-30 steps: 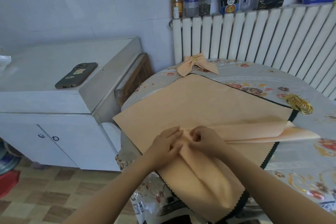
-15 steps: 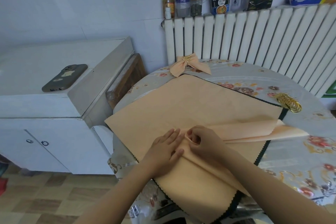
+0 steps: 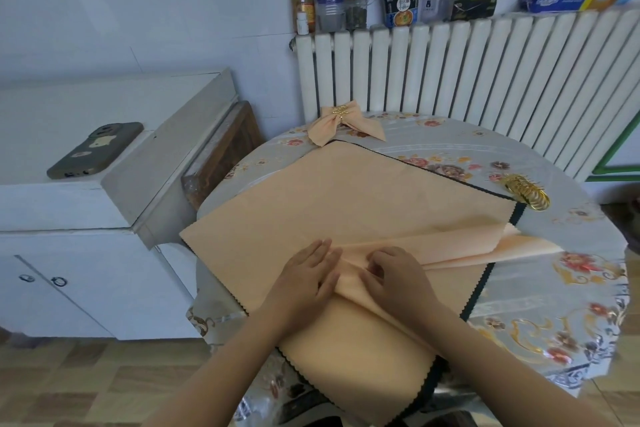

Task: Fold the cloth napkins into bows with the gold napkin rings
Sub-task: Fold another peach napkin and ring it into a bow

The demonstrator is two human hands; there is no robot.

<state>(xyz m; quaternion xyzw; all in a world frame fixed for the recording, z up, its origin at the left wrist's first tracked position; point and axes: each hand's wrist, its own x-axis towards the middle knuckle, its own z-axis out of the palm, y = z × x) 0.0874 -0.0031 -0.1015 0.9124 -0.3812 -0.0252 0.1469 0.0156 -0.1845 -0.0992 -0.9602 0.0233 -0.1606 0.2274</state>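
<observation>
From the head view, we see our left hand (image 3: 309, 279) lying flat with fingers fairly straight on the peach napkin (image 3: 349, 204), pressing the cloth beside the gathered middle; its grip is released, only pushing down. Our right hand (image 3: 394, 276) has its fingers curled in, pinching a ridge of the folded napkin (image 3: 460, 244) where the pleats meet, so its grip is grasping that cloth.

Compared with a second ago, little has moved on the desk (image 3: 540, 291): the two hands sit at the same meeting point in the middle of the cloth. The left fingers have spread a little and settled flatter. The right hand looks slightly more closed over the ridge. The long folded tail reaching out to the right lies as it did. The shift in framing comes from our head turning, not from the things themselves.

We read this as the gathering step being held and tightened at the centre, not yet ready for a ring. The gold napkin rings (image 3: 526, 191) lie in a row near the far right corner of the spread napkin, well apart from both hands and untouched. A finished bow (image 3: 343, 125) with its ring on rests at the far edge of the desk, near the radiator (image 3: 485, 80), so one napkin appears done and this one is midway.
</observation>
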